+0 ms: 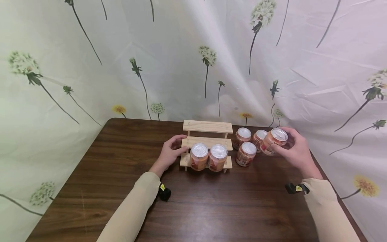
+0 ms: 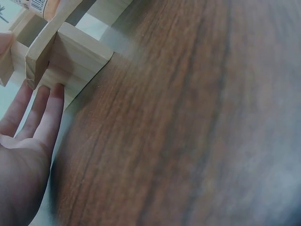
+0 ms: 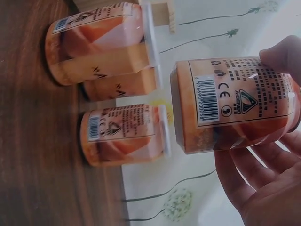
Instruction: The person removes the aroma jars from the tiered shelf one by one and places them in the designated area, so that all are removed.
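Head view: right grip (image 1: 297, 149), curled round one pull-tab can (image 1: 272, 142); I would level it before lowering. Left grip (image 1: 170, 153), pinching the three-tier wooden rack (image 1: 205, 141): brace gently.

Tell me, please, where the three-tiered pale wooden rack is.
In the head view, the three-tiered pale wooden rack stands just right of centre, between the left hand and three orange, silver-lidded cylindrical cans.
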Motion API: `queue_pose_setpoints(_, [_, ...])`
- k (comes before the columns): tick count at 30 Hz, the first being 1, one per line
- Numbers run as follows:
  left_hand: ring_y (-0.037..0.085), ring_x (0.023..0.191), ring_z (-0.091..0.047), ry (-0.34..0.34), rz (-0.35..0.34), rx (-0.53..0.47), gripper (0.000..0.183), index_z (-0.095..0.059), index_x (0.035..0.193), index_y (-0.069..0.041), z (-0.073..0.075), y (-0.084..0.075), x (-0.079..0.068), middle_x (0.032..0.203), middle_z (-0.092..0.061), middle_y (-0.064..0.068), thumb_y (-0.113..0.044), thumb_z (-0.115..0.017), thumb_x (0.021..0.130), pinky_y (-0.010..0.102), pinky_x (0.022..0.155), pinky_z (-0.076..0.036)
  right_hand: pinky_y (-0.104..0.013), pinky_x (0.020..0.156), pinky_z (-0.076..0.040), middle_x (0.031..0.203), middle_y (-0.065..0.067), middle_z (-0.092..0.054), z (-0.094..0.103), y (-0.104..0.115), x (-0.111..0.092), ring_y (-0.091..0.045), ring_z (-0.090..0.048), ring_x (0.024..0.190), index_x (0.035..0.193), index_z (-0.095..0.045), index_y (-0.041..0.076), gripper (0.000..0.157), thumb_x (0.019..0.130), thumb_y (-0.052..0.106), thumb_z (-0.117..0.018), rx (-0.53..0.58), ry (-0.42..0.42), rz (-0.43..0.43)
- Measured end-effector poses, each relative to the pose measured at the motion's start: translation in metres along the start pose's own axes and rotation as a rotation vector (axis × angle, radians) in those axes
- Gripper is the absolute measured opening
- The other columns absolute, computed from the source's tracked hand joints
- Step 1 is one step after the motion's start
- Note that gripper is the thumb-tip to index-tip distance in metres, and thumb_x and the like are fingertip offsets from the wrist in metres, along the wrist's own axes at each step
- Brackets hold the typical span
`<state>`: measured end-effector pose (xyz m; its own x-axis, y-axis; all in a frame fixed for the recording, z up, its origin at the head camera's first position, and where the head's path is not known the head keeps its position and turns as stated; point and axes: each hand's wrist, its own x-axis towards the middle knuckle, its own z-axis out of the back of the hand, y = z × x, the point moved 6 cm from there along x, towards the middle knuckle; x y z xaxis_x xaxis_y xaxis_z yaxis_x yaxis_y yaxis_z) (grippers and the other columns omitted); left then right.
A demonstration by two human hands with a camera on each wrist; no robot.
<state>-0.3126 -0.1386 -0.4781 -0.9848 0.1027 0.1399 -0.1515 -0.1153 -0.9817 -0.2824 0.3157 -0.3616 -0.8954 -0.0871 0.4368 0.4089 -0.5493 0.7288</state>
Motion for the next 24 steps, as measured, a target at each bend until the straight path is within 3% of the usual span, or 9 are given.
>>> queue_pose_setpoints(3, [0.039,0.123,-0.061,-0.005,-0.005,0.006,0.045,-0.063,0.140,-0.005,0.001,0.009,0.004,0.136,-0.063,0.023,-0.006,-0.076,0.097,0.030,0.092,-0.051,-0.008,0.087,-0.049,0.118,0.000,-0.064,-0.001,-0.006,-0.004,0.007,-0.063,0.102,0.137,-0.056,-0.005,0.063,0.082,-0.001,-0.087,-0.012,0.002,-0.009])
queue_pose_setpoints(10, [0.035,0.123,-0.061,-0.013,-0.027,0.004,0.046,-0.065,0.141,-0.012,0.001,0.011,0.002,0.137,-0.064,0.019,-0.012,-0.078,0.097,0.030,0.094,-0.050,-0.006,0.086,-0.047,0.126,-0.018,-0.064,-0.009,-0.024,-0.013,0.009,-0.060,0.102,0.139,-0.055,-0.002,0.066,0.083,0.007,-0.089,-0.055,0.044,-0.069])
queue_pose_setpoints(24, [0.034,0.120,-0.064,-0.019,-0.026,0.017,0.042,-0.067,0.137,-0.015,0.001,0.010,0.002,0.134,-0.065,0.017,-0.010,-0.078,0.097,0.029,0.090,-0.053,-0.008,0.080,-0.049,0.122,-0.026,-0.067,-0.034,-0.060,-0.029,0.003,-0.060,0.096,0.134,-0.056,-0.006,0.062,0.084,0.011,-0.089,-0.121,0.120,-0.116])
